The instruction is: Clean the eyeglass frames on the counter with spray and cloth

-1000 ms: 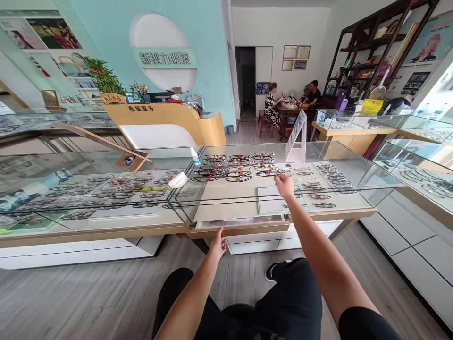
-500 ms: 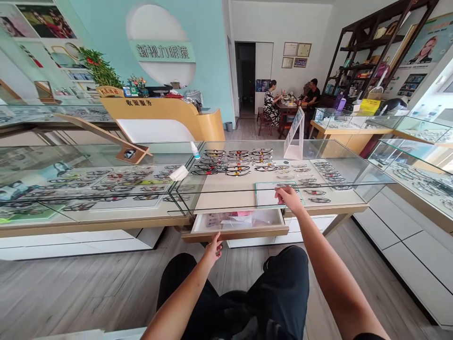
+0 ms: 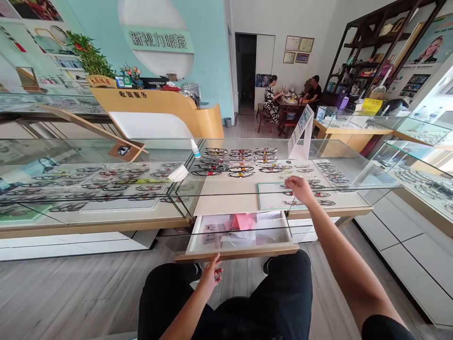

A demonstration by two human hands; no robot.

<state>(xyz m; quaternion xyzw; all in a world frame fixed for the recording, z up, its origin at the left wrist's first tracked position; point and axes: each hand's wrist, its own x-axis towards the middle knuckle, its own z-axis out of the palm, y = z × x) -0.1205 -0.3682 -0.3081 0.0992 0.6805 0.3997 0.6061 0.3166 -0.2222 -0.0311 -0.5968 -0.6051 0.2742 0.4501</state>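
Observation:
My left hand point(image 3: 210, 276) is at the front edge of a shallow drawer point(image 3: 237, 255), gripping it with the foremost fingers while the others curl loosely below. The drawer stands well out from under a glass display counter point(image 3: 230, 205). Inside it lie a pink sheet point(image 3: 244, 221), clear plastic bags and a small white box point(image 3: 268, 216). Over the glass top, my right hand point(image 3: 300, 190) is closed in a pinch; whatever is between its fingers is too small to tell. Beneath that hand, a white board with a green edge point(image 3: 269, 198) shows, with eyeglasses around it.
Rows of eyeglasses point(image 3: 241, 163) sit in the counter. A small bottle point(image 3: 195, 148), a white tissue pack point(image 3: 178, 174), a wooden stand mirror point(image 3: 127, 150) and a folded sign point(image 3: 301, 134) stand on the glass. My knees flank the drawer. Two people point(image 3: 272, 100) sit at a table behind.
The drawer has slid further out toward me with my left hand, showing more of its contents. My right hand has shifted slightly right and up over the glass.

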